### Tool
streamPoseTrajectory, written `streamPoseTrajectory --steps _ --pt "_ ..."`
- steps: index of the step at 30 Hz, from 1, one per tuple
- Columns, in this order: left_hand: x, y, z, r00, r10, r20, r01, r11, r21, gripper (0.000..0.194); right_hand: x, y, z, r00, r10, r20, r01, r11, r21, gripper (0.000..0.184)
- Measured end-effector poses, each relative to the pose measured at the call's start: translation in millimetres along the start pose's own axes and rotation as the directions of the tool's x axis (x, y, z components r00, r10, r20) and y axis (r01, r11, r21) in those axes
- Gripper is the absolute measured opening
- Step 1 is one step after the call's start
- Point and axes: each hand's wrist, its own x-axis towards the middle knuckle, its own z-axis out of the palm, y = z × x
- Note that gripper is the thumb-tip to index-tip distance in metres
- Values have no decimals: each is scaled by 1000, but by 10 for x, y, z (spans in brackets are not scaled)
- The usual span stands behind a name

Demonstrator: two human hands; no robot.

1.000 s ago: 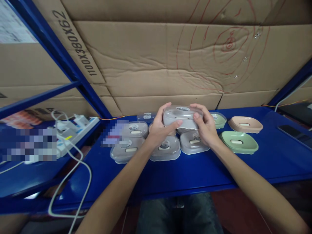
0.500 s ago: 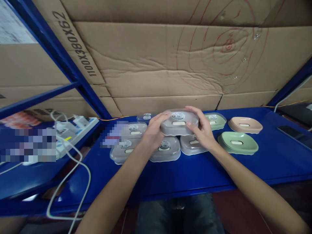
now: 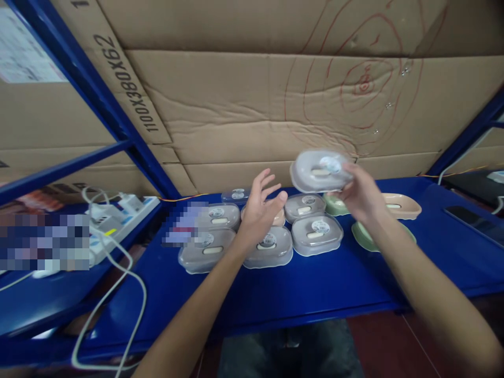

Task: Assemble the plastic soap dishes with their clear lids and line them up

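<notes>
My right hand (image 3: pixel 364 194) grips the right end of a grey soap box (image 3: pixel 309 176) with a clear lid and a round sticker. It is lifted above the back of the table, slightly blurred by motion. My left hand (image 3: pixel 260 205) is apart from it, with fingers spread and nothing in them, over a peach soap box (image 3: pixel 279 216) that it partly hides. Several grey lidded soap boxes stand in two rows below, among them a front one (image 3: pixel 318 236) with its sticker facing up. Beyond my right forearm are green (image 3: pixel 363 237) and peach (image 3: pixel 407 206) soap dishes, partly covered by the arm.
A clear lid (image 3: pixel 235 195) lies at the back of the blue table (image 3: pixel 315 289). On the left, a white power strip (image 3: pixel 118 223) carries plugs, and its cable (image 3: pixel 144 294) loops down. A dark phone (image 3: pixel 474 218) lies at right. Cardboard (image 3: pixel 220 105) stands behind.
My left hand has let go of the grey soap box and opened. My right hand has carried the box up and to the right. The grey boxes beneath it now show more fully.
</notes>
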Motion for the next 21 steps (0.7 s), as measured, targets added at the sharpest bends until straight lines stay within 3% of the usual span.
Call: streamPoseTrajectory --steps 2,3,6,9,11,13,16,18,21 --pt "15 -25 -18 998 1 -63 1 999 40 71 294 -187 -306 986 -67 -153 46 989 -142 27" --pt "27 -39 -28 995 0 -100 6 998 58 64 439 -272 -470 960 -88 -267 20 968 -248 23" --pt "64 -70 -62 987 -5 -163 23 994 109 45 787 -433 -944 889 -107 -445 -69 930 -362 18" --pt "77 -72 -96 991 33 -133 3 965 262 30 956 -421 -1326 804 -104 -585 -191 887 -420 16" --pt "65 -65 -111 995 67 -69 -31 902 430 24 994 -353 -1493 780 -85 -620 -244 872 -426 16" --pt "37 -68 -115 995 95 29 -94 811 577 22 1006 -280 -1569 786 -64 -615 -260 869 -421 16" --pt "-25 -106 -105 967 94 236 -233 702 673 26 1016 -208 -1519 820 -40 -572 -244 878 -411 16" --pt "-70 -141 -93 933 56 356 -300 665 683 32 1022 -179 -1412 854 -20 -521 -229 883 -409 16" --pt "-120 -178 -78 899 9 437 -340 642 687 36 1016 -119 -1236 905 22 -424 -222 875 -430 22"
